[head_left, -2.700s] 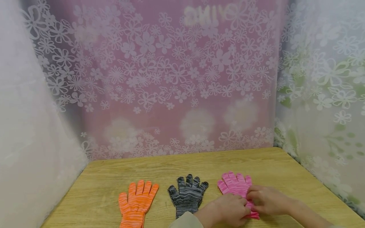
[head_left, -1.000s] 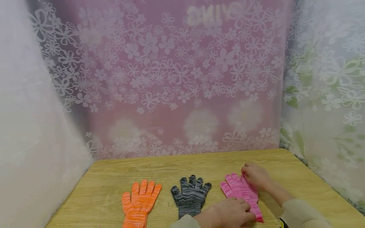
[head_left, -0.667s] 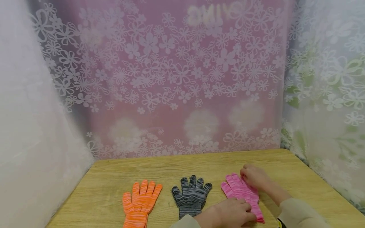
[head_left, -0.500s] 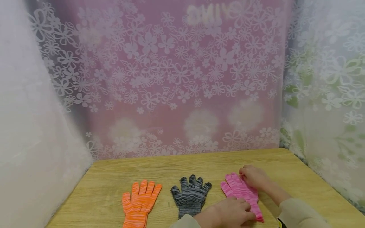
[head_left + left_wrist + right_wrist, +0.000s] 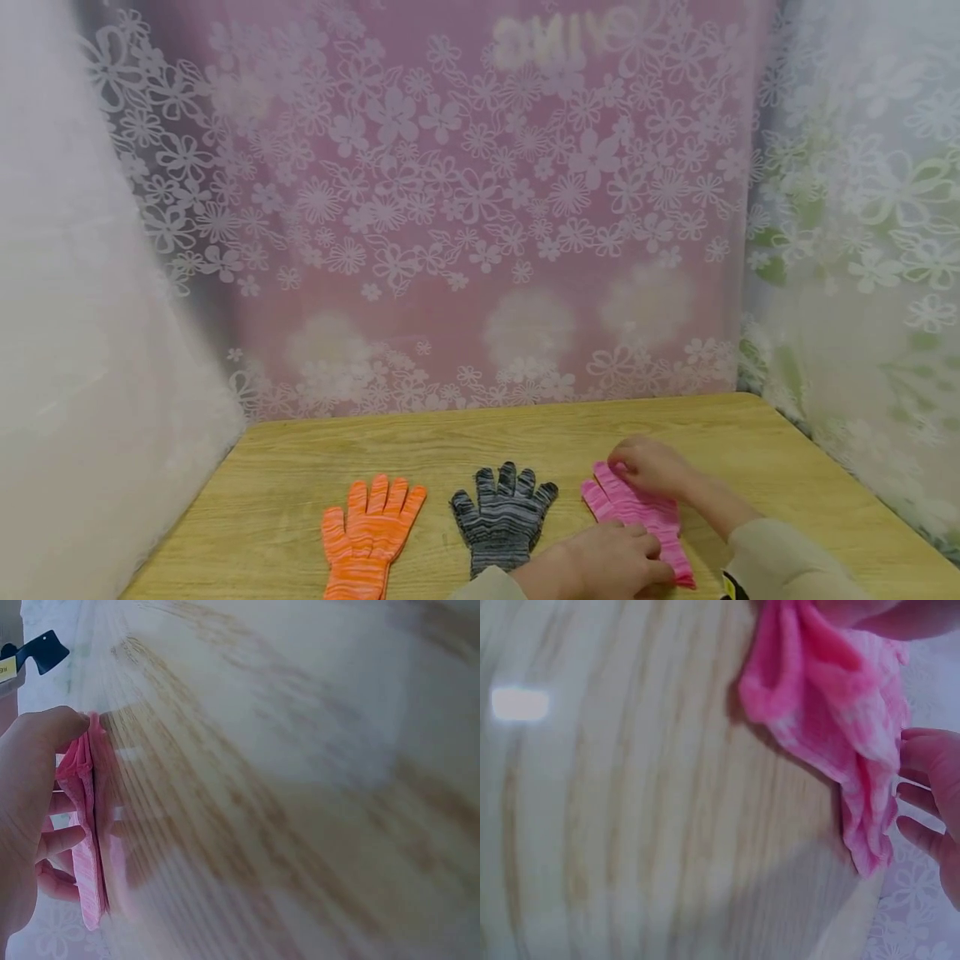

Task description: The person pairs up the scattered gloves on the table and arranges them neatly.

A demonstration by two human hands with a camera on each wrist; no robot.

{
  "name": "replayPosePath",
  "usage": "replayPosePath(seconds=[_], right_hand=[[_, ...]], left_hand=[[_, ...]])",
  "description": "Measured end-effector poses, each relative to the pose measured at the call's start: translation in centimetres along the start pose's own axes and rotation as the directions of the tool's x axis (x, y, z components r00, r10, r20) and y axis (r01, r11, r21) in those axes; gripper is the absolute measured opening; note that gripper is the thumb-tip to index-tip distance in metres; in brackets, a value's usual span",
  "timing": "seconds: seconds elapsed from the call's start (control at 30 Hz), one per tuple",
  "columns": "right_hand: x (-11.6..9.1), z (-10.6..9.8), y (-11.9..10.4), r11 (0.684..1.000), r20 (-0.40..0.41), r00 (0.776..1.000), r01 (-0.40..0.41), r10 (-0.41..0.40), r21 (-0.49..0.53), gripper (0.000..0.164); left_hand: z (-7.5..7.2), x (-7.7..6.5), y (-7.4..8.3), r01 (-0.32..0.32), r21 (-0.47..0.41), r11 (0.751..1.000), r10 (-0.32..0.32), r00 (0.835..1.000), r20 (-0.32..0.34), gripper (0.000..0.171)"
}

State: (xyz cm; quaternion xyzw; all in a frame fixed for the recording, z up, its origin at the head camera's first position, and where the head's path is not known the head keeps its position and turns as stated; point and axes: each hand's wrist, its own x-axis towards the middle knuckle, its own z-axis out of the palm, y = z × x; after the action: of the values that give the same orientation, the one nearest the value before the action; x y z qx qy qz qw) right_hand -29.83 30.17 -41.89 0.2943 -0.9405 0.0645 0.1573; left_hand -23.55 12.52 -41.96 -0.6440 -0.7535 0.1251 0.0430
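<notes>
A pink knit glove (image 5: 651, 515) lies on the table's right part, fingers pointing away. My left hand (image 5: 600, 558) rests on its cuff half; in the left wrist view the fingers of that hand (image 5: 30, 802) spread over the glove (image 5: 90, 847), thumb at the cuff edge. My right hand (image 5: 652, 468) pinches at the glove's fingertip end and hides some of its fingers. In the right wrist view, the right hand (image 5: 937, 795) has curved fingers against the far part of the glove (image 5: 832, 712). Left of it lie a black-grey knit glove (image 5: 501, 517) and an orange knit glove (image 5: 369, 533).
The wood-grain table (image 5: 420, 433) has a rounded far right corner. A pink flowered curtain (image 5: 450, 208) hangs behind it, with pale curtains (image 5: 862, 275) at the sides. A black strap with a yellow tag (image 5: 731, 587) is on the right wrist.
My right hand has gone from the glove's cuff side up to its fingertip end, then leftward across its fingers. The left hand has stayed nearly still on the pink glove.
</notes>
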Motion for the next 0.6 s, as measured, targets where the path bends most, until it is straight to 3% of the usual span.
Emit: replayPosePath(seconds=[0.3,0.6], right_hand=[[-0.04,0.77,0.2,0.998,-0.004,0.998,-0.06,0.06,-0.016,0.007],[0.03,1.01,0.19,0.996,-0.062,0.996,-0.073,0.07,-0.05,0.011]], left_hand=[[0.0,0.08,0.11,0.007,0.027,1.0,-0.007,1.0,0.0,0.03],[0.07,0.01,0.18,0.004,0.031,1.0,-0.003,1.0,-0.018,0.029]])
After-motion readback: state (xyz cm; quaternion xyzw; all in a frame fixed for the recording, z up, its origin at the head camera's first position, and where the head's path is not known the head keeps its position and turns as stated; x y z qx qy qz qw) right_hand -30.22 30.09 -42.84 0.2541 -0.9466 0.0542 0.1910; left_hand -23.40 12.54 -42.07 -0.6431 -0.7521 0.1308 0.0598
